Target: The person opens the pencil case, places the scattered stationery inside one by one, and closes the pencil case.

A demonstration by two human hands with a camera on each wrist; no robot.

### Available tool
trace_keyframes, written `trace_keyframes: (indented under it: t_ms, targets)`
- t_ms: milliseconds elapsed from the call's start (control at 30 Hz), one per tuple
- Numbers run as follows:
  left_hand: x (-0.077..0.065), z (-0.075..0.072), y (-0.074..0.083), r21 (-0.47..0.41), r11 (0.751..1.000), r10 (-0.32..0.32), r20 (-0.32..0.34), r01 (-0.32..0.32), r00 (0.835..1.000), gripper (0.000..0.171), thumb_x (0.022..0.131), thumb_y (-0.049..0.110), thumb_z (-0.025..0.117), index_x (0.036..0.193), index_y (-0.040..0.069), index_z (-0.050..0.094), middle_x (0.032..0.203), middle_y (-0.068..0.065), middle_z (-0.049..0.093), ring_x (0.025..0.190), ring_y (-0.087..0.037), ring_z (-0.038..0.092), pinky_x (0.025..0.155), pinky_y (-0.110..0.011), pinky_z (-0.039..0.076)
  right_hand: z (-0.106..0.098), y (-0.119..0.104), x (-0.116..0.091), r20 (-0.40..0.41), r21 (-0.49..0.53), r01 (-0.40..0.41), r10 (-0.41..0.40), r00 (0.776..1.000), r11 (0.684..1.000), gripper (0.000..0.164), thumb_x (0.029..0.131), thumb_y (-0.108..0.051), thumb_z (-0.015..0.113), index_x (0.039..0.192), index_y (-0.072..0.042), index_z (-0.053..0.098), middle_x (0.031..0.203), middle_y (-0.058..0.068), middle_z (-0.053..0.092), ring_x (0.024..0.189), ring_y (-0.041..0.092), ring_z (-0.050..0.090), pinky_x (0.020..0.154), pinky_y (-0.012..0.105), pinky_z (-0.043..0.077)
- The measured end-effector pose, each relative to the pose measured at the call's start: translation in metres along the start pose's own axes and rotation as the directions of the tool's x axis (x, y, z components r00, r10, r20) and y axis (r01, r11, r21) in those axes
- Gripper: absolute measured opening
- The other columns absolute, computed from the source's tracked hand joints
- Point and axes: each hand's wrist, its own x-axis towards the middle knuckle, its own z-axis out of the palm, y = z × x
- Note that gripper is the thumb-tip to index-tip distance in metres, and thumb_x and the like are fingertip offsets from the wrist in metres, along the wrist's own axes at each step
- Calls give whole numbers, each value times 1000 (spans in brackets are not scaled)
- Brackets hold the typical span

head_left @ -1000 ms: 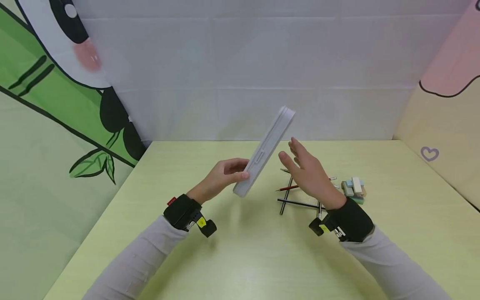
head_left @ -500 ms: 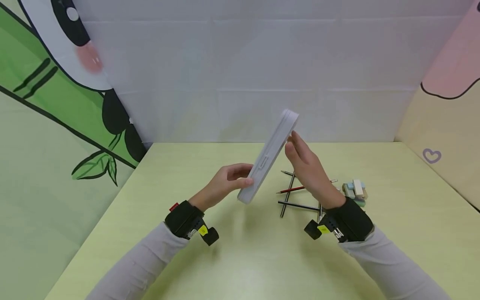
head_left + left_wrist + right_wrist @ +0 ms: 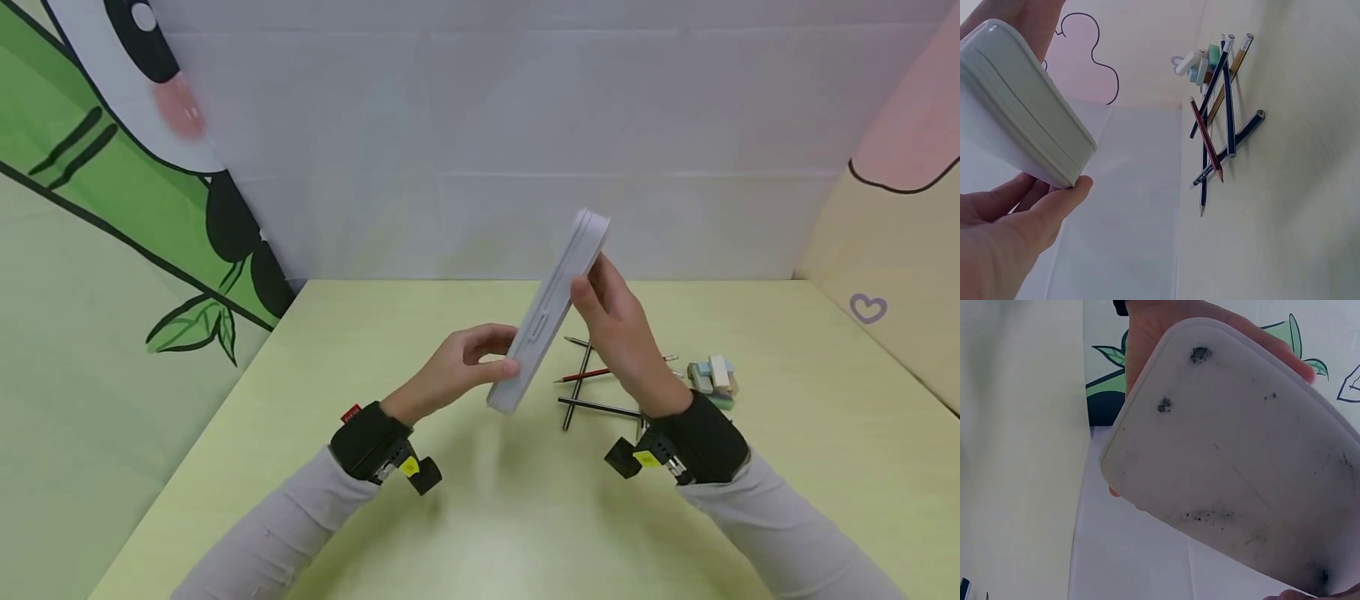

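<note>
A white plastic pencil case (image 3: 551,310) with a small latch on its narrow side is held tilted above the table. My left hand (image 3: 456,371) grips its lower end, thumb on the near side and fingers behind. At the upper end, my right hand (image 3: 624,337) holds the case with the thumb on the near side, its fingers partly hidden behind. The left wrist view shows the rounded end of the case (image 3: 1029,103) near the left thumb. Dark smudges mark the broad face of the case (image 3: 1229,450) in the right wrist view.
Several dark pencils (image 3: 1230,106) and a red pencil (image 3: 1207,140) lie crossed on the pale table (image 3: 480,517), below and beyond the right hand. Several small erasers (image 3: 718,373) are piled to their right. A white backdrop (image 3: 480,125) stands along the table's far edge.
The right hand has come in from being apart and now holds the upper end of the case. The left hand has shifted slightly right with the case.
</note>
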Motion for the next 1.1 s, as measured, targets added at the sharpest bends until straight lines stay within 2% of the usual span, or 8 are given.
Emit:
trace_keyframes:
  t_ms: [133, 233, 300, 367, 467, 567, 833, 1100]
  targets:
    - [0, 2, 3, 7, 1000, -9, 9, 9, 1000, 99, 68, 70, 71, 135, 1, 49, 132, -22, 55, 121, -27, 55, 97, -36, 53, 0, -3, 0, 2, 51, -5, 5, 1000, 999, 98, 82, -71, 48, 155, -13, 16, 154, 12, 32, 145, 26, 31, 119, 48, 25]
    - [-1, 6, 4, -5, 1000, 1, 13, -1, 1000, 97, 69, 66, 73, 135, 0, 48, 132, -23, 54, 121, -28, 55, 98, -37, 52, 1, -5, -1, 2, 117, 1, -1, 1000, 993, 96, 81, -71, 50, 153, -13, 21, 146, 10, 37, 141, 24, 34, 121, 48, 21]
    - [-2, 8, 5, -16, 1000, 9, 6, -9, 1000, 90, 73, 59, 75, 135, -1, 48, 133, -23, 53, 121, -29, 56, 99, -36, 51, 2, -6, -1, -2, 169, 9, -9, 1000, 986, 94, 80, -71, 51, 150, -13, 25, 136, 6, 41, 134, 20, 39, 122, 48, 21]
    - [-2, 12, 6, -24, 1000, 16, -5, -16, 1000, 80, 78, 47, 76, 135, -1, 48, 133, -22, 53, 121, -29, 56, 102, -35, 50, 3, -7, -1, -21, 197, 15, -11, 1000, 980, 93, 78, -72, 52, 146, -13, 30, 124, 2, 45, 123, 16, 44, 120, 42, 27]
    - [-1, 17, 9, -4, 1000, 28, -39, -28, 999, 64, 82, 28, 77, 133, 0, 49, 132, -19, 54, 121, -28, 56, 105, -33, 47, 4, -8, -2, -45, 244, 39, -29, 999, 969, 90, 76, -72, 54, 140, -12, 34, 112, -2, 47, 110, 13, 47, 109, 30, 37]
    - [0, 22, 12, 26, 999, 39, -71, -38, 997, 57, 82, 17, 76, 131, 2, 51, 130, -16, 56, 121, -26, 56, 106, -30, 46, 4, -9, -3, -60, 275, 60, -45, 997, 960, 88, 75, -72, 55, 138, -12, 36, 109, -3, 49, 106, 11, 49, 98, 21, 42]
    - [1, 30, 11, 52, 998, 20, -76, -16, 997, 56, 82, 15, 75, 131, 5, 51, 130, -12, 56, 121, -23, 56, 106, -27, 46, 2, -6, -3, -62, 283, 63, -47, 997, 957, 89, 78, -73, 54, 139, -10, 36, 111, -1, 49, 105, 12, 49, 97, 20, 43]
    - [1, 38, 9, 97, 995, -1, -95, 10, 995, 59, 81, 23, 77, 132, 9, 52, 130, -8, 57, 118, -21, 57, 105, -29, 47, 4, -1, -3, -78, 279, 103, -84, 993, 955, 67, 90, -64, 49, 132, -13, 40, 102, -1, 46, 96, 15, 48, 84, 27, 46]
